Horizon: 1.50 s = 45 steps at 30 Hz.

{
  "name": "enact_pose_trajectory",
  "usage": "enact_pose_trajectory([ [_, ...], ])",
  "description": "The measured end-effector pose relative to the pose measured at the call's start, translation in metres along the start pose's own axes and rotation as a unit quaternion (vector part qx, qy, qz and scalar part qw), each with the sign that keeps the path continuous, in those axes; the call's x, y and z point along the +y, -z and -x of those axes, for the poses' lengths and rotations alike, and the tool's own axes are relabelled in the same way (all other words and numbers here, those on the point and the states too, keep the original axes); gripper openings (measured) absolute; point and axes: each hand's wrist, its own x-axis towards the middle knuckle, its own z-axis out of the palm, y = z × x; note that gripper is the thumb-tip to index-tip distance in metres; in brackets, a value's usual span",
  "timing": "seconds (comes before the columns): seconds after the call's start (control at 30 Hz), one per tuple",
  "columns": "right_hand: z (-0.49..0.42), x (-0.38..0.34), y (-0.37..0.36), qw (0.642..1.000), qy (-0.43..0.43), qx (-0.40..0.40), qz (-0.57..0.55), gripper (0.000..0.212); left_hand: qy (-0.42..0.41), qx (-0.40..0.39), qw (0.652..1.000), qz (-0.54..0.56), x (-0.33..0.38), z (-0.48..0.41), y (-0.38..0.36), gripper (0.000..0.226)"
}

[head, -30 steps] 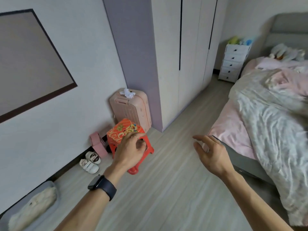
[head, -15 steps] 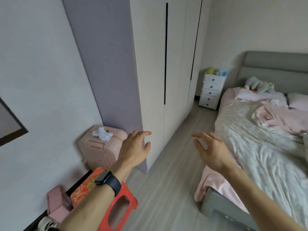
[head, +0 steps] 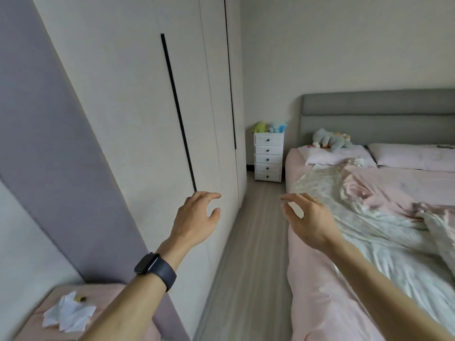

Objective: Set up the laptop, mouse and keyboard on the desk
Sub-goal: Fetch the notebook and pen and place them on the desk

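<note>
Hands: our left hand [head: 194,217] and right hand [head: 307,221] spread, empty, raised forward; laptop, mouse, keyboard unseen, presumably searching.

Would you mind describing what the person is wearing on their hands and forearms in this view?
Both forearms are bare, with no sleeves in view. The left wrist carries a dark smartwatch with a rounded rectangular face and a dark band. The left hand has a thin, light-coloured ring on one of its fingers. The right hand shows no ring, watch or other item.
</note>
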Motion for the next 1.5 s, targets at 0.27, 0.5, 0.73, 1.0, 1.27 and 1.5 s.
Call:
enact_pose_trajectory([
  [0.27, -0.192, 0.069, -0.017, 1.0, 0.013, 0.014, -0.01, 0.028, 0.019, 0.02, 1.0, 0.0, -0.008, -0.193, -0.036, 0.036],
  [0.5, -0.321, 0.13, -0.045, 1.0, -0.001, -0.004, 0.008, 0.028, 0.023, -0.002, 1.0, 0.019, -0.022, -0.34, -0.093, 0.036],
  [0.73, -0.455, 0.203, -0.091, 0.998, -0.045, -0.016, 0.026, 0.028, -0.002, -0.036, 0.998, 0.044, -0.045, -0.507, -0.166, 0.037],
  [1.0, -0.614, 0.269, -0.146, 0.992, -0.128, -0.018, 0.009, 0.027, -0.028, -0.095, 0.993, 0.062, -0.07, -0.715, -0.238, 0.037],
  [1.27, -0.76, 0.354, -0.197, 0.985, -0.169, -0.028, -0.008, 0.029, -0.032, -0.155, 0.984, 0.076, -0.093, -0.882, -0.335, 0.038],
  [1.5, -0.909, 0.443, -0.227, 0.986, -0.155, -0.061, -0.017, 0.03, 0.029, -0.157, 0.983, 0.093, -0.102, -1.023, -0.413, 0.035],
])
